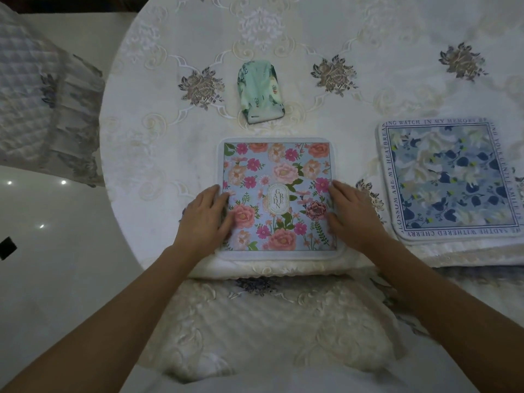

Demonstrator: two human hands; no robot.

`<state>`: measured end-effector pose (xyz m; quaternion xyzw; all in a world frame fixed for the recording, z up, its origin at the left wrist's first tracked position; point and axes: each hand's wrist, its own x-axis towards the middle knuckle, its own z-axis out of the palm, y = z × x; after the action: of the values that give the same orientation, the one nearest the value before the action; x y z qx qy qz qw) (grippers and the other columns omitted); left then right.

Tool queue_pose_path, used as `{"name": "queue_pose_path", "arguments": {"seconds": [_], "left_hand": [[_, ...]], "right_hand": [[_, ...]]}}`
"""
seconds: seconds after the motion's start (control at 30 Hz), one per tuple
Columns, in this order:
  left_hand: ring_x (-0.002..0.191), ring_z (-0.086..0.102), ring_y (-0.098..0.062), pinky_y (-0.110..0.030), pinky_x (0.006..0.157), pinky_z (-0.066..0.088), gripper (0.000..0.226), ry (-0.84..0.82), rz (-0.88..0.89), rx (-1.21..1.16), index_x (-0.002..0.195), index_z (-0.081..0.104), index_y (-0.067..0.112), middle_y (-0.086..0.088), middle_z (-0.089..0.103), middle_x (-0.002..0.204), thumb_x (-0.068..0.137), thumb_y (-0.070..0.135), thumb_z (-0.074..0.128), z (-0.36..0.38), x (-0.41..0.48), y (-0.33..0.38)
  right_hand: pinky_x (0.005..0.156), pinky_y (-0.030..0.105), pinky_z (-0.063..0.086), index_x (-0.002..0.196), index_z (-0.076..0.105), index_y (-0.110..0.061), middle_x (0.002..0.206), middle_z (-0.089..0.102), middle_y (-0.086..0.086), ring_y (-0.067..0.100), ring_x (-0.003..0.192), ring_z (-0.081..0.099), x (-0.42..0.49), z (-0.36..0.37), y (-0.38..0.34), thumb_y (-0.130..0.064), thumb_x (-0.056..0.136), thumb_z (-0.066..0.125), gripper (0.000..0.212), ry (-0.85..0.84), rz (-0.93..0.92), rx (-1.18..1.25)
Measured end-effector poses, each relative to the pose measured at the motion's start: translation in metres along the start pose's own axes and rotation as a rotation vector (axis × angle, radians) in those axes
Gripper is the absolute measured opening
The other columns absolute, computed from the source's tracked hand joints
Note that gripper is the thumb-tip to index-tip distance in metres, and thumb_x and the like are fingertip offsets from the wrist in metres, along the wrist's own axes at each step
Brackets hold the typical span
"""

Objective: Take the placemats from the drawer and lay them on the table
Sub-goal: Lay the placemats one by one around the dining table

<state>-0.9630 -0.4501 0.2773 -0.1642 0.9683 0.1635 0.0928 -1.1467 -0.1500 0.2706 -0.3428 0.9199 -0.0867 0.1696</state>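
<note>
At the round table: a chair (42,109) under a quilted cover stands at far left, just off the table (170,109) and its embroidered cream cloth.

My left hand (207,219) lies flat on the left border of the pink flowered placemat (276,194). Its fingers are straight and close together, pressing down and gripping nothing.

The mat sits directly in front of me with its near edge just short of the table's rim. It is close to square, so it has no real long axis. The small "GARDEN" label at its middle stands upright as I look at it. A soft green tissue pack (259,92) rests beyond the mat's far edge, apart from it.

My right hand (351,217) mirrors the left, fingers extended and resting on the right border, holding nothing. The mat lies squarely between my two hands, each equally near, so any last straightening would likely need both palms sliding together.

Farther right, a blue placemat (448,180) ringed with lettering lies flat on the cloth. It is clear of the pink one and nearer my right hand. By the look of things, two mats are down.
</note>
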Motion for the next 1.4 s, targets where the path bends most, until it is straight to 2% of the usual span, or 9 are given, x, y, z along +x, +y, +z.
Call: {"name": "queue_pose_path", "arguments": {"seconds": [0.1,0.2,0.4,0.53,0.73,0.87,1.0,1.27,1.4], "left_hand": [[0.143,0.033,-0.033,-0.044,0.116,0.029,0.061,0.005,0.016,-0.027,0.148,0.042,0.009,-0.017,0.035,0.157,0.1,0.046,0.036,-0.004,0.027,0.0],[0.146,0.027,-0.032,-0.041,0.118,0.022,0.059,0.03,0.023,-0.05,0.15,0.04,0.009,-0.017,0.03,0.159,0.101,0.042,0.038,-0.011,0.058,-0.002],[0.139,0.036,-0.035,-0.045,0.115,0.03,0.058,0.055,0.053,-0.003,0.145,0.044,0.007,-0.018,0.04,0.151,0.101,0.045,0.037,-0.019,0.101,-0.011],[0.144,0.032,-0.037,-0.048,0.119,0.025,0.062,0.009,0.112,0.012,0.148,0.043,0.009,-0.018,0.037,0.155,0.099,0.046,0.036,-0.014,0.113,0.012],[0.147,0.026,-0.032,-0.047,0.12,0.024,0.069,-0.056,0.198,0.007,0.151,0.04,0.011,-0.013,0.034,0.159,0.097,0.053,0.031,-0.009,0.137,0.037],[0.142,0.035,-0.033,-0.047,0.115,0.033,0.059,-0.023,0.201,0.037,0.147,0.046,0.012,-0.014,0.039,0.155,0.1,0.046,0.036,-0.011,0.13,0.022],[0.142,0.036,-0.03,-0.044,0.114,0.035,0.059,0.019,0.113,0.02,0.147,0.045,0.013,-0.013,0.038,0.155,0.1,0.049,0.037,-0.018,0.114,-0.007],[0.15,0.02,-0.028,-0.042,0.121,0.019,0.066,-0.039,0.001,-0.038,0.155,0.031,0.015,-0.013,0.022,0.164,0.1,0.052,0.031,-0.019,0.073,-0.009],[0.149,0.022,-0.029,-0.045,0.12,0.021,0.067,-0.045,-0.018,-0.031,0.153,0.034,0.014,-0.012,0.024,0.163,0.099,0.054,0.033,-0.008,0.039,0.002]], "right_hand": [[0.117,0.049,0.026,0.151,0.028,-0.011,0.157,0.029,0.009,0.027,0.144,0.026,0.034,-0.007,-0.002,-0.037,0.096,0.05,0.065,0.013,0.003,-0.005],[0.118,0.045,0.024,0.151,0.029,-0.009,0.156,0.03,0.012,0.03,0.144,0.026,0.067,-0.014,-0.002,-0.034,0.096,0.052,0.065,0.04,-0.007,0.053],[0.11,0.042,0.031,0.135,0.049,-0.003,0.142,0.047,0.018,0.034,0.13,0.042,0.107,-0.026,-0.01,-0.025,0.092,0.059,0.05,0.146,-0.052,0.067],[0.116,0.046,0.025,0.142,0.044,-0.005,0.15,0.041,0.015,0.036,0.139,0.033,0.118,-0.016,-0.038,-0.026,0.093,0.055,0.055,0.072,-0.123,0.075],[0.115,0.053,0.028,0.147,0.039,-0.012,0.155,0.036,0.009,0.031,0.144,0.027,0.14,-0.003,-0.078,-0.038,0.093,0.045,0.06,-0.011,-0.18,0.091],[0.115,0.05,0.028,0.143,0.044,-0.014,0.154,0.037,0.007,0.029,0.142,0.03,0.133,-0.007,-0.062,-0.032,0.092,0.049,0.055,0.021,-0.167,0.066],[0.112,0.047,0.033,0.143,0.043,-0.012,0.152,0.039,0.009,0.031,0.139,0.034,0.116,-0.013,-0.025,-0.026,0.093,0.054,0.053,0.087,-0.086,0.086],[0.117,0.044,0.027,0.153,0.027,-0.01,0.159,0.026,0.009,0.027,0.144,0.025,0.084,-0.017,-0.011,-0.025,0.094,0.053,0.066,0.036,-0.059,0.096],[0.114,0.05,0.033,0.15,0.031,-0.011,0.157,0.03,0.012,0.03,0.142,0.029,0.049,-0.009,-0.02,-0.028,0.093,0.054,0.063,0.015,0.014,0.087]]}}
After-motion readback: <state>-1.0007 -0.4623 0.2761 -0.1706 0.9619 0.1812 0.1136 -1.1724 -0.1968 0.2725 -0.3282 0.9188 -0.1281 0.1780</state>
